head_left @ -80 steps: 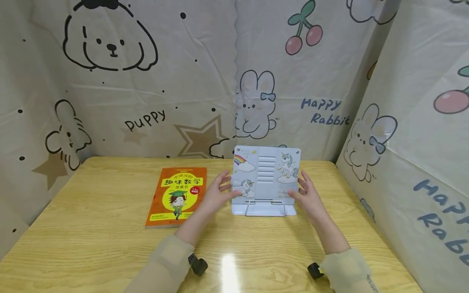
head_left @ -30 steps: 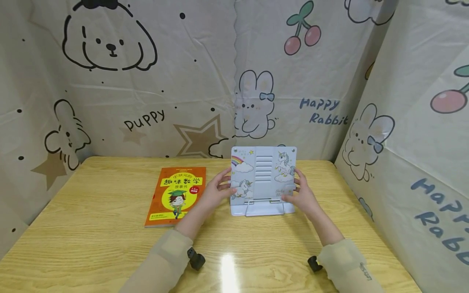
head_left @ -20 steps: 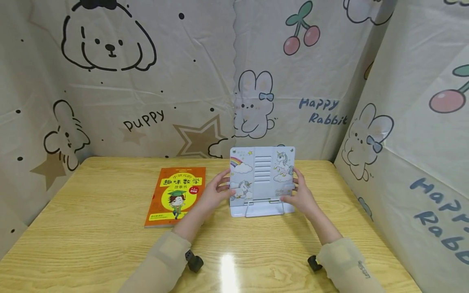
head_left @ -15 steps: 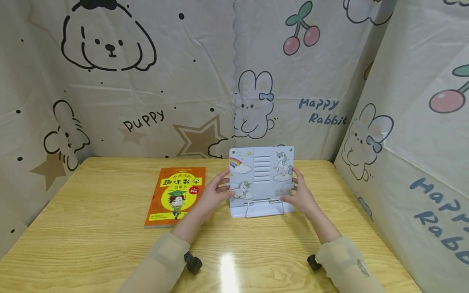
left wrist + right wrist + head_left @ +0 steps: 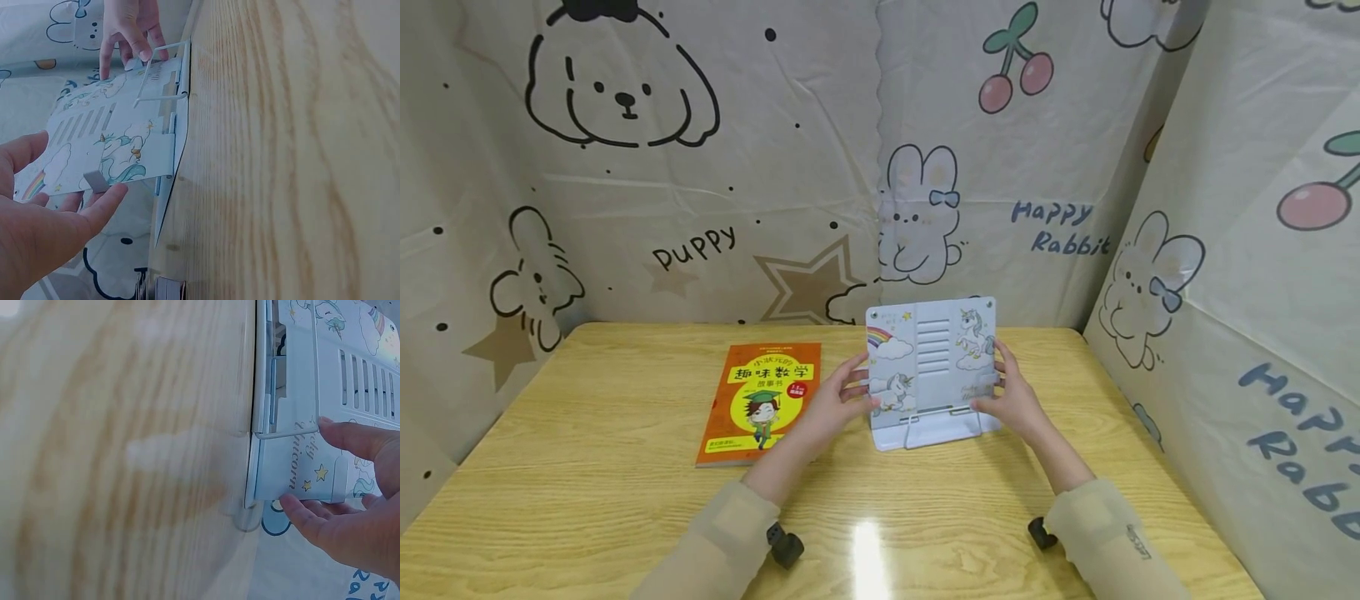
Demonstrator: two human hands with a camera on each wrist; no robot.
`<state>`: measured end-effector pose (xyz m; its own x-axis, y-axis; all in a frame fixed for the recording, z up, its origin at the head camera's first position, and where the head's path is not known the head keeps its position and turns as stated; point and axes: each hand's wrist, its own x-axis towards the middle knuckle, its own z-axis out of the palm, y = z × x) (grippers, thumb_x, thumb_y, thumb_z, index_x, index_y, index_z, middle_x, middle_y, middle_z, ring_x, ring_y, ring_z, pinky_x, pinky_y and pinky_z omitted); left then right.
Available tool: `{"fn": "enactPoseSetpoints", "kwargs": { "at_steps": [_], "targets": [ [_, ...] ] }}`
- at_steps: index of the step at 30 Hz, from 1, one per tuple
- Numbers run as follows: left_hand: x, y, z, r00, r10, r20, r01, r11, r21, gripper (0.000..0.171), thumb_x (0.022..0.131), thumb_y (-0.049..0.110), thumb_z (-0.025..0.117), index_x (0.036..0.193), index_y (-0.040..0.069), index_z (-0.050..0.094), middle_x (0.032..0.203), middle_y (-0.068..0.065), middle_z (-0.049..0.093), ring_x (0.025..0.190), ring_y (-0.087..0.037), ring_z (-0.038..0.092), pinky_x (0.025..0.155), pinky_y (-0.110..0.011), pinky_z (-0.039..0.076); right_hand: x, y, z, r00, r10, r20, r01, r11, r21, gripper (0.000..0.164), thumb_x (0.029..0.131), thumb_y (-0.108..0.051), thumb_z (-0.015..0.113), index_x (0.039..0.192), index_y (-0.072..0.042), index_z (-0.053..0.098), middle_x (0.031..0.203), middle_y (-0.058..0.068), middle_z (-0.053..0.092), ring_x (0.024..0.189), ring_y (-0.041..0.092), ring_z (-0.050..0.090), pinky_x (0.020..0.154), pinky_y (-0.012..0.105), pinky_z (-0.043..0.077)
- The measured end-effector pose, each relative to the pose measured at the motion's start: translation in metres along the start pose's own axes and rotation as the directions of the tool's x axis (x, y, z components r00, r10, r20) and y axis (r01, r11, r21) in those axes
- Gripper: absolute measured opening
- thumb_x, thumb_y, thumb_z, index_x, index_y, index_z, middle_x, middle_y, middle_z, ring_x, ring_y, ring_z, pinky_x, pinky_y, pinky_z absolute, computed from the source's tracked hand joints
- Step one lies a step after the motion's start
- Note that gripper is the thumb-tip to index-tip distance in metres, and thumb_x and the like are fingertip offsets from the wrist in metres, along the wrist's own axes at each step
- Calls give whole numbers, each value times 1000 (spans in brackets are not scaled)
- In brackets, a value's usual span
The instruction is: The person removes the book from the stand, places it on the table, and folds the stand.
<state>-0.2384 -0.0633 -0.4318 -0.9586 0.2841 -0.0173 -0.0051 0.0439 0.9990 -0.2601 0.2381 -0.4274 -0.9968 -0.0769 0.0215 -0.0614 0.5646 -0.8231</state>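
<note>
Soft even light, glare on tabletop (image 5: 869,554), bluish wrist views

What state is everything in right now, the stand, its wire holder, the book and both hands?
Book stand: unfolded, raised upright, held at both sides.
Wire holder: swung out at the stand's lower front.
Book: closed, lying flat, face up.
Left hand: holding the stand's left side.
Right hand: holding the stand's right side.
</note>
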Motion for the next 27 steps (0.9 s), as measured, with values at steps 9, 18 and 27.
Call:
{"fn": "enactPoseSetpoints", "kwargs": {
  "at_steps": [9,18,27],
  "targets": [
    [-7,2,-1,1000,15,11,-16,999,35,73,87,9,67,147,27,31,142,-12,42,128,-33,45,100,-44,44,7,4,-1,998,-48,37,48,999,-12,110,75,4,73,153,-21,1,145,30,28,126,49,40,101,54,40],
    [-15,1,0,1000,-11,12,10,999,48,75,85,9,69,146,30,31,141,-8,43,128,-31,45,99,-44,45,14,9,-2,995,-53,85,53,999,10,109,76,5,73,153,-24,1,148,29,24,127,48,38,101,53,40],
    [-21,4,3,1000,-14,16,13,1000,11,77,84,9,70,147,29,30,142,-7,43,129,-28,44,100,-44,44,22,12,-4,992,-58,116,59,998,-4,109,77,4,73,153,-25,0,150,27,22,128,47,37,102,51,40]
  ]
}}
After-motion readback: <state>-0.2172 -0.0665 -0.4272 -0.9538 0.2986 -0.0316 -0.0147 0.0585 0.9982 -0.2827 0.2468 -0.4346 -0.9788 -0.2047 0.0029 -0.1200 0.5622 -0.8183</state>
